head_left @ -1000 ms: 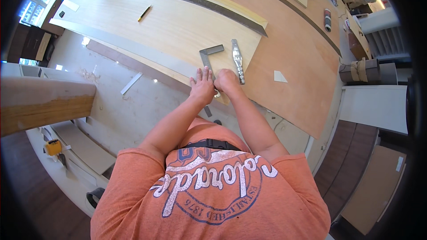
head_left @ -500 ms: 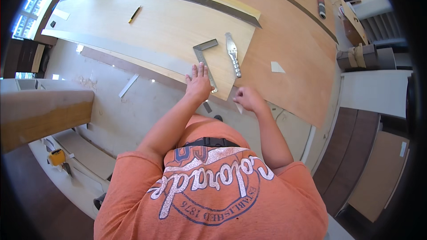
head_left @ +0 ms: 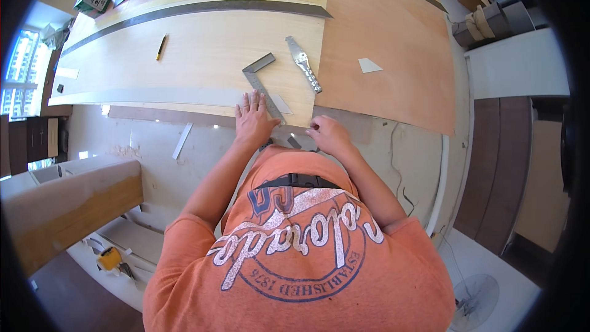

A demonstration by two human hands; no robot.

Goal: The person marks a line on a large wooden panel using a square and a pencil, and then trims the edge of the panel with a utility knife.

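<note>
1. Far left on my feed, the grey strip [head_left: 153, 96] runs along the pale board's [head_left: 209, 49] near edge, its right end reaching my left hand; the black-and-yellow pencil [head_left: 161, 47] lies well beyond it.
2. Here's my left hand [head_left: 253, 126], spread flat, palm down, closed round nothing, fingers pointing away from me.
3. Just right of those fingers, the metal square [head_left: 259, 85]! Its long blade slants from upper left down toward me, ending by my left thumb; the left is the nearer hand.
4. Tucked along the blade's right side, a white offcut [head_left: 283, 104].
5. Farther right, the silver tool [head_left: 302, 63], handle angled toward me.
6. And my right hand [head_left: 332, 135], off the board's near right corner: fingertips drawn together, but I can't tell whether they pinch anything.
</note>
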